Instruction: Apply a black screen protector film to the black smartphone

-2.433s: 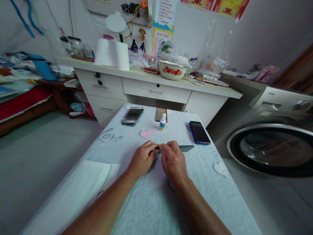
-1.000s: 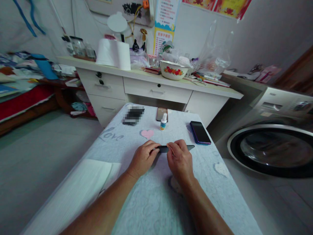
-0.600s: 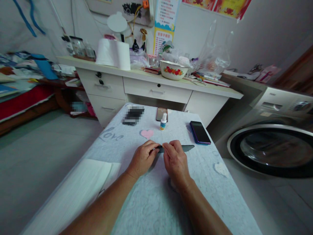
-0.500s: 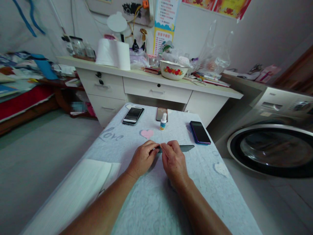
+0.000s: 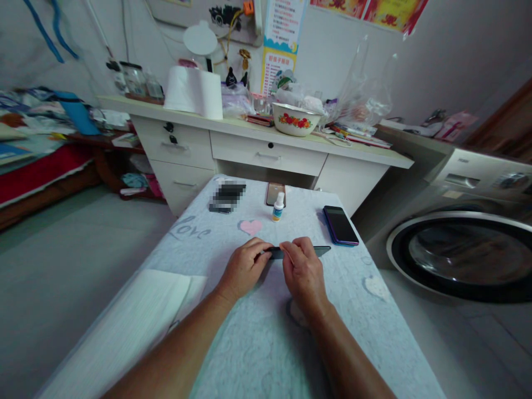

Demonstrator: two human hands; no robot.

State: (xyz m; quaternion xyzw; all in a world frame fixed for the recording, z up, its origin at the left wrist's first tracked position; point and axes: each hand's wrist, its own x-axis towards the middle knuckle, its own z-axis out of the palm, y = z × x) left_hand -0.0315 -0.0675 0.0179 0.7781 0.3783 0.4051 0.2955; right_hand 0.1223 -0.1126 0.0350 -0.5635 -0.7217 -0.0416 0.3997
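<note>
A thin dark phone (image 5: 322,251) is held on its edge above the cloth, seen nearly side-on. My left hand (image 5: 244,267) pinches its left end between thumb and fingers. Around the middle of the upper edge, my right hand (image 5: 304,271) is closed, fingertips pressed together; whatever they pinch is too small to make out. Beyond the hands stands a small white spray bottle (image 5: 278,208), with a brownish phone (image 5: 275,194) lying behind it. Another dark phone (image 5: 340,225) rests to the right on a blue one.
The patterned tablecloth (image 5: 353,332) covers the table. Blurred dark devices (image 5: 228,197) lie at the far left, and a white sheet (image 5: 124,332) at the near left. A cabinet (image 5: 174,149) with a floral bowl (image 5: 296,119) stands behind; a washing machine (image 5: 469,244) is at the right.
My right hand has slid a little to the right along the phone's upper edge, away from my left hand. My left hand has stayed at the left end.
</note>
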